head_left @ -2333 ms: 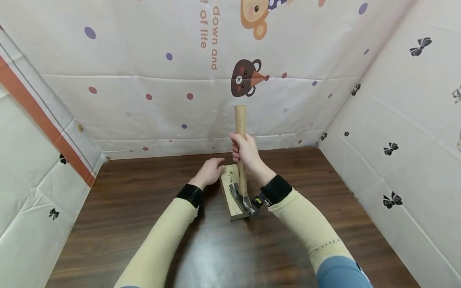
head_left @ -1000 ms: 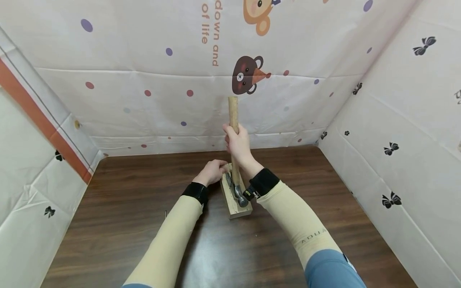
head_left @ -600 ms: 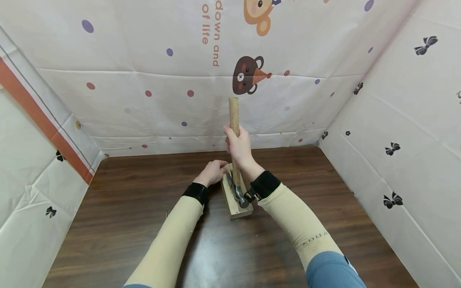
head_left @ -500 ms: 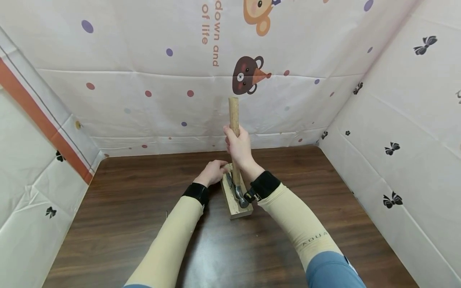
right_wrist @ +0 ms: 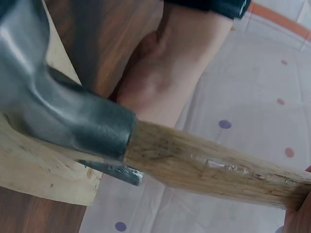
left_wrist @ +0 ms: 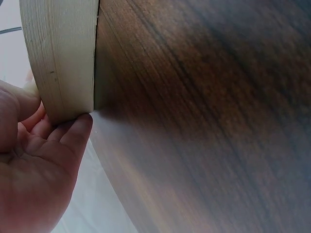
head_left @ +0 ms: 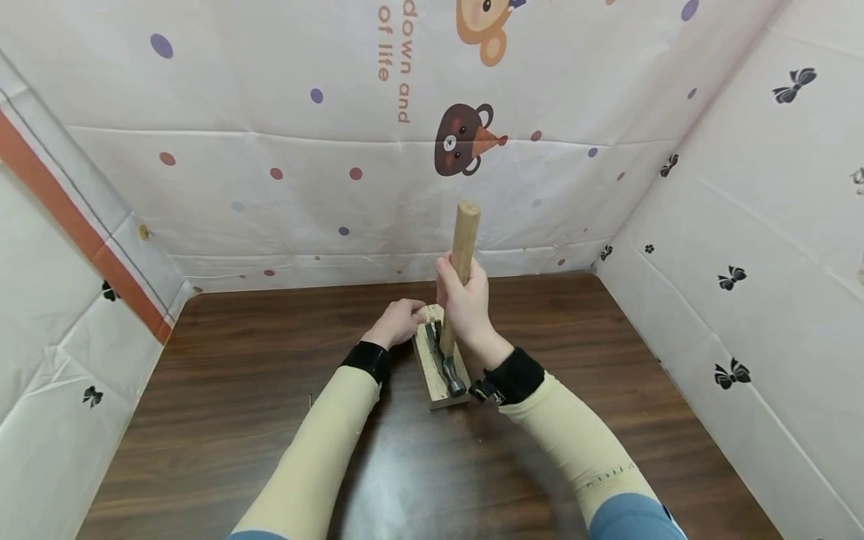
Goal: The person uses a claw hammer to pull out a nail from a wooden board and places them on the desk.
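Note:
In the head view my right hand [head_left: 466,304] grips the wooden handle of a claw hammer [head_left: 466,236], which stands up steeply with its butt end leaning right. The hammer's steel head lies close over a pale wooden block [head_left: 425,367], claw towards the far end. My left hand [head_left: 394,324] holds the block's far left end. The left wrist view shows the left fingers [left_wrist: 73,138] curled against the block's end [left_wrist: 60,58], with the thumb at its other face. The right wrist view shows the steel hammer head [right_wrist: 82,116] large over the block, claw tips pointing at its end.
The block sits on a dark brown wooden table [head_left: 256,360]. A small thin metal piece [head_left: 310,401] lies left of my left forearm. White printed sheeting [head_left: 297,217] hangs behind the table's far edge and along both sides.
The hammer head has come from the block's right edge onto the block. Over the last half second my right hand has moved right and lower, swinging the handle over. My left hand stays put.

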Action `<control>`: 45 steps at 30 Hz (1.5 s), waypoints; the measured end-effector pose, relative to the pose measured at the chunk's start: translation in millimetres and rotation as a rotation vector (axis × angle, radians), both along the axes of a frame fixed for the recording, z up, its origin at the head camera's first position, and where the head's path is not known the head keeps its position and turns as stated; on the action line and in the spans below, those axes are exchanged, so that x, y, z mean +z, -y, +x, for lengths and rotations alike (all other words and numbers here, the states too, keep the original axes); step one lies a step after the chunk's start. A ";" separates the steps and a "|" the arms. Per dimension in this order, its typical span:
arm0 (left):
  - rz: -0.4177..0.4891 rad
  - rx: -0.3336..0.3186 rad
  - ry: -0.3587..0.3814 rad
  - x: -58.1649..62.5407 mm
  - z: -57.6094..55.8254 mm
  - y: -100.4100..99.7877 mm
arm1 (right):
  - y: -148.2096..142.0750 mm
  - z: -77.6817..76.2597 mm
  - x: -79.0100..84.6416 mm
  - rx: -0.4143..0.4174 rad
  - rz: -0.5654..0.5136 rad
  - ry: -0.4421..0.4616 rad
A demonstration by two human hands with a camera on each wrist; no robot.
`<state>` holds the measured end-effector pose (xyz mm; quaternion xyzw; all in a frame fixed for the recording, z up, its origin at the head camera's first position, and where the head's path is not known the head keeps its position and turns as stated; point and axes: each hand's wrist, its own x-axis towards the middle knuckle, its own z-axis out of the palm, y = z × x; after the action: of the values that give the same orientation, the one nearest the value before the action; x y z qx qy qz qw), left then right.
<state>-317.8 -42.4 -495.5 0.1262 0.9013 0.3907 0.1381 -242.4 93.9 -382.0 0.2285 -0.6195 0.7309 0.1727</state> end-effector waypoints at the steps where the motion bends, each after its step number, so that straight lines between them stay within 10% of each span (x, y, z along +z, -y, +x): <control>1: -0.001 0.002 0.000 0.4 -0.1 0.3 | -1.1 3.9 -1.3 0.006 -0.005 -0.035; 25: -0.032 0.010 0.015 0.0 -1.6 -1.3 | -22.5 38.7 -9.2 -0.033 -0.140 -0.316; 36: -0.012 0.006 0.026 0.7 -3.4 4.1 | -18.0 65.5 -11.7 0.122 -0.233 -0.571; 45: -0.028 -0.010 0.017 0.7 -2.0 2.3 | -20.5 71.2 -12.6 0.120 -0.261 -0.589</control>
<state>-319.8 -44.7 -494.7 0.1253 0.9047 0.3786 0.1496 -171.3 114.5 -394.6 0.4420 -0.4296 0.7154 0.3290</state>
